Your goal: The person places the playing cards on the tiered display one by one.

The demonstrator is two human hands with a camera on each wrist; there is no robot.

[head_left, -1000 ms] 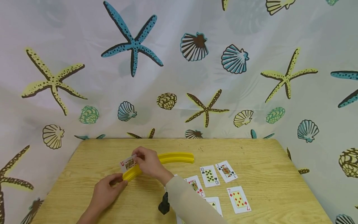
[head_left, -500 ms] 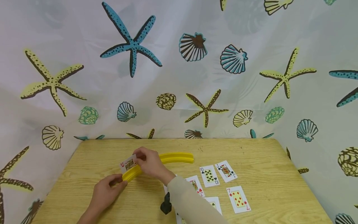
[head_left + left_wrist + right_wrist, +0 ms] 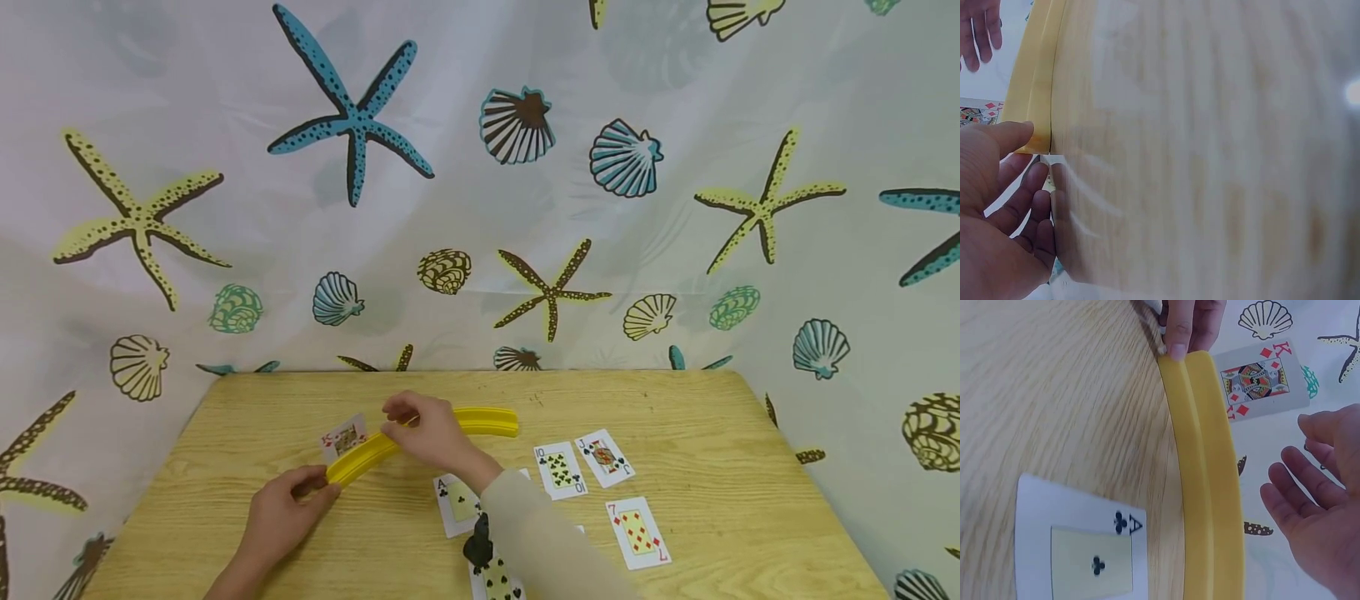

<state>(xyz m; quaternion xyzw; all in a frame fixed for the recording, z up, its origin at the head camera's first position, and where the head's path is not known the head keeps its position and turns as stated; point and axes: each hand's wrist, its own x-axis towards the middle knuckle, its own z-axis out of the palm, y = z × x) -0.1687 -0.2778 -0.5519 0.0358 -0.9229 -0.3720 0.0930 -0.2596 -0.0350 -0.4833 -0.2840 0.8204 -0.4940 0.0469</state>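
A curved yellow playing-card holder (image 3: 363,460) lies on the table, and a king of diamonds card (image 3: 344,439) stands in its groove near the left end. My left hand (image 3: 285,510) pinches that end, thumb (image 3: 1016,134) on the front face and fingers curled at the edge. Just right of the king, my right hand (image 3: 431,429) hovers at the holder with its fingers loosely spread. The right wrist view shows nothing in that hand (image 3: 1329,500), and a gap between it and the king card (image 3: 1260,381).
Face up on the table lie an ace of clubs (image 3: 453,507), a ten of clubs (image 3: 560,471), a black jack (image 3: 604,458) and a seven of diamonds (image 3: 638,533). My right sleeve (image 3: 551,537) partly covers other cards. A shell-patterned cloth (image 3: 480,208) encloses the table.
My right hand has let go of the king of diamonds and moved a little to the right. The card stays standing in the holder. My left hand keeps its grip.
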